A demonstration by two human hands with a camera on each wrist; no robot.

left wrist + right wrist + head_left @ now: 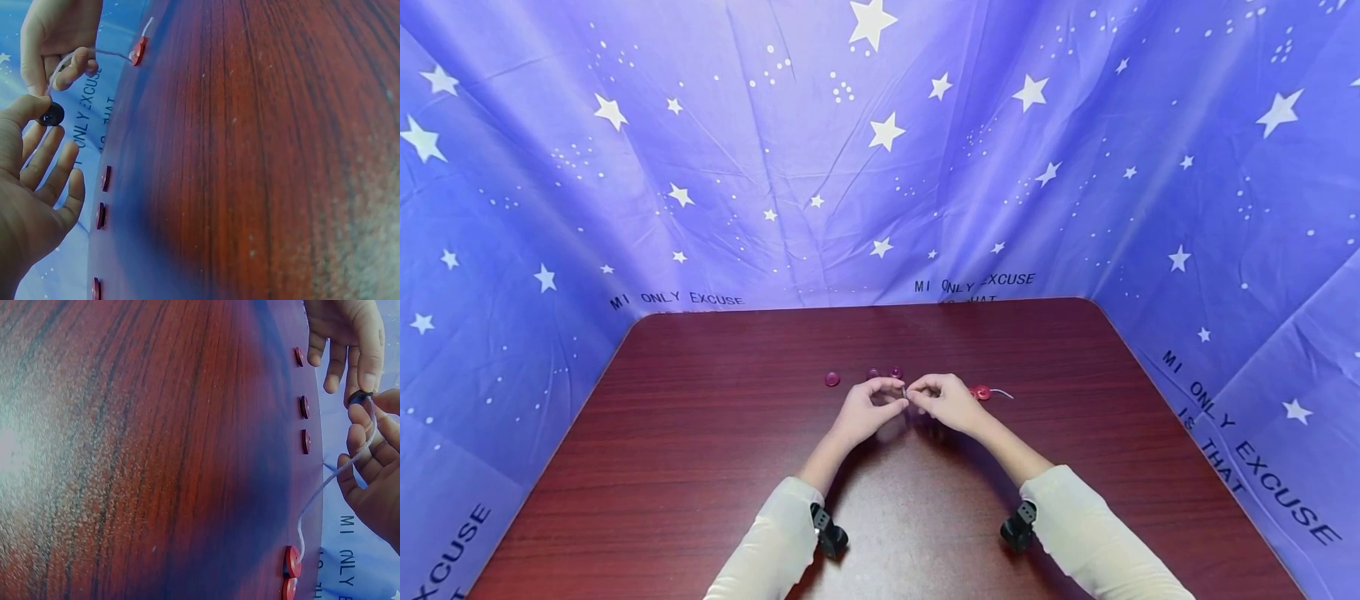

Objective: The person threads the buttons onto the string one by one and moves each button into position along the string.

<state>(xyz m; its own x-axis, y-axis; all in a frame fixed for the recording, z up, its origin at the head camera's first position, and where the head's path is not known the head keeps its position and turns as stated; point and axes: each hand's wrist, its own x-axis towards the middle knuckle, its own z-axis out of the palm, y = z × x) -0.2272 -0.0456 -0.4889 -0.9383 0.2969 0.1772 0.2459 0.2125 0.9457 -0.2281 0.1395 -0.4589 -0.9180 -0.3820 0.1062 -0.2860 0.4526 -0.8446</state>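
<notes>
My left hand [867, 414] pinches a small dark button [52, 114] between thumb and forefinger, its other fingers spread loosely. Close against it, my right hand [953, 405] pinches a pale string [325, 485] right at the button. Whether the string passes through the button's hole cannot be told. From the right hand the string runs down to red buttons [982, 392] threaded on it, which lie on the table to the right. A short free tail of string sticks out beyond them in the head view. Both hands are held above the table.
Three loose dark red buttons lie in a rough row on the brown wooden table [715, 467]: one at the left [832, 379] and two [872, 374] just beyond my left hand. A blue star-printed cloth [820, 167] hangs around the table's back and sides.
</notes>
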